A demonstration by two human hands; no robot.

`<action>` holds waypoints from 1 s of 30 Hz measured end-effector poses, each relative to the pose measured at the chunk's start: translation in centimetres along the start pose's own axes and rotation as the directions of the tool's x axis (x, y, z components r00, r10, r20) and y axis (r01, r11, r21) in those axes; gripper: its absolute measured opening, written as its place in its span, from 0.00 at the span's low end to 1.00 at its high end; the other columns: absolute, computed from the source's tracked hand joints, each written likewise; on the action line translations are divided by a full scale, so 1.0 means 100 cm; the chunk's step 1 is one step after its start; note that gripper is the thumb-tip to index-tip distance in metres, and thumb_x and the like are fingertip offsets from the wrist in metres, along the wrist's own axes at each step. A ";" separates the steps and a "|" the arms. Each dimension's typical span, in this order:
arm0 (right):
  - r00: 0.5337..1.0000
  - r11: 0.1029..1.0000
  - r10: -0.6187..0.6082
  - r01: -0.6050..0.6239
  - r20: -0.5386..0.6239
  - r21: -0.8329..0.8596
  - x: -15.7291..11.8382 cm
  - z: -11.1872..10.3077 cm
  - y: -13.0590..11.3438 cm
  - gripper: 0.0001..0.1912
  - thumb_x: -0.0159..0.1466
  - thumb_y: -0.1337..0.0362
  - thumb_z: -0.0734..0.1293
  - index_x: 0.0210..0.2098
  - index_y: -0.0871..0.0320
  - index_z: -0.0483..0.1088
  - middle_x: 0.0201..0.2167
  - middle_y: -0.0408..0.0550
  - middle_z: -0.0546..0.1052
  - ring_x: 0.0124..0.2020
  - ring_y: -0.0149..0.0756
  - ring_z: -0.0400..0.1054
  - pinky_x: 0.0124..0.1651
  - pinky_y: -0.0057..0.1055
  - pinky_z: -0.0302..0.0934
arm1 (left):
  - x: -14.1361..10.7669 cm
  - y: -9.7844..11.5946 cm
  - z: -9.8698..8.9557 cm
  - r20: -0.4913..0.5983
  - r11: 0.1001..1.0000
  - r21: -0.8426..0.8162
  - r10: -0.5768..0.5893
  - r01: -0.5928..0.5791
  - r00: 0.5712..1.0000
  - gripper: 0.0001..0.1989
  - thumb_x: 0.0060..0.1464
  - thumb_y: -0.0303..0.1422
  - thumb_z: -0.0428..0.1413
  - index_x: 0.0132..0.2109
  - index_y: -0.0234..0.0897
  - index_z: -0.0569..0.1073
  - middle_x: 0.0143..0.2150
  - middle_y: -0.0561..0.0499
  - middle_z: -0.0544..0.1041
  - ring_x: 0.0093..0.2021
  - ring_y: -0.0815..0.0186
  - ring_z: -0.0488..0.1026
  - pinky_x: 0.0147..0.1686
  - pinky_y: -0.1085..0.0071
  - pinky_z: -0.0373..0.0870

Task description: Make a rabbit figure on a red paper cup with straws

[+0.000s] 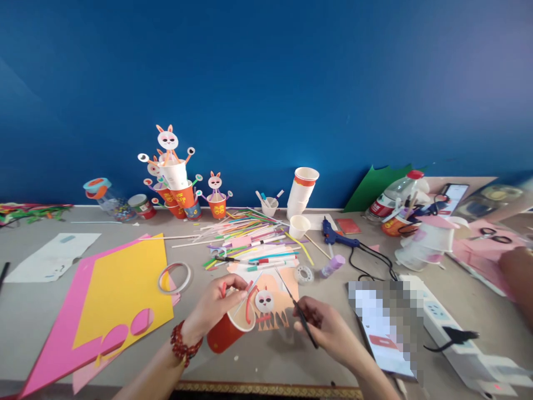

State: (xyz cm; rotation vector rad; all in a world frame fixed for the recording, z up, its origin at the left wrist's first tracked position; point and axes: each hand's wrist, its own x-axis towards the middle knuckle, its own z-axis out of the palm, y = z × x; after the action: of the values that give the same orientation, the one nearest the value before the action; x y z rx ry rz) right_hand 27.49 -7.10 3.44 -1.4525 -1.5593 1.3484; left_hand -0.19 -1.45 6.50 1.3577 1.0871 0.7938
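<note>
My left hand [219,305], with a red bead bracelet on its wrist, is closed on a red paper cup [227,333] tilted near the table's front edge. Strips, red and pale, stick up at the cup's mouth by my fingers. In my right hand [318,322] is a thin dark tool with a long narrow tip [306,322], pointing up and left; its exact kind is unclear. Between the hands, a white rabbit face [264,300] with pink ears lies over peach paper [285,303] cut into points.
Colored strips [250,239] are heaped behind the hands. Yellow paper [129,283] lies left; a glue gun [337,236], phone [383,333] and power strip [445,328] are right. Rabbit cups [179,194] stand at the back. Another person's hand [516,272] is far right.
</note>
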 end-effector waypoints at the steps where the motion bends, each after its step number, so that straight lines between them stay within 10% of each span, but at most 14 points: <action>1: 1.000 0.999 -0.010 0.010 0.019 -0.045 0.003 0.005 -0.004 0.14 0.57 0.57 0.72 0.27 0.57 0.65 0.22 0.37 0.63 0.24 0.29 0.54 0.25 0.25 0.48 | 0.000 0.000 0.001 0.019 1.000 0.008 0.004 -0.005 1.000 0.09 0.53 0.37 0.60 0.35 0.35 0.76 0.34 0.49 0.77 0.37 0.62 0.72 0.38 0.71 0.66; 30: 0.984 0.998 -0.035 0.044 0.176 -0.045 0.018 0.013 -0.013 0.22 0.57 0.53 0.72 0.22 0.56 0.57 0.20 0.35 0.55 0.24 0.27 0.47 0.25 0.27 0.40 | -0.004 0.005 0.003 0.133 0.994 0.107 0.005 -0.019 0.991 0.07 0.55 0.34 0.57 0.36 0.34 0.74 0.37 0.48 0.77 0.40 0.61 0.73 0.43 0.70 0.66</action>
State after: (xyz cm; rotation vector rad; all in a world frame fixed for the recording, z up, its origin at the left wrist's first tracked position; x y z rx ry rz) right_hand 25.44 -5.60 3.94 -1.3541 -1.7337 1.4575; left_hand 0.08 -1.86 6.97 1.4874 1.0298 0.6509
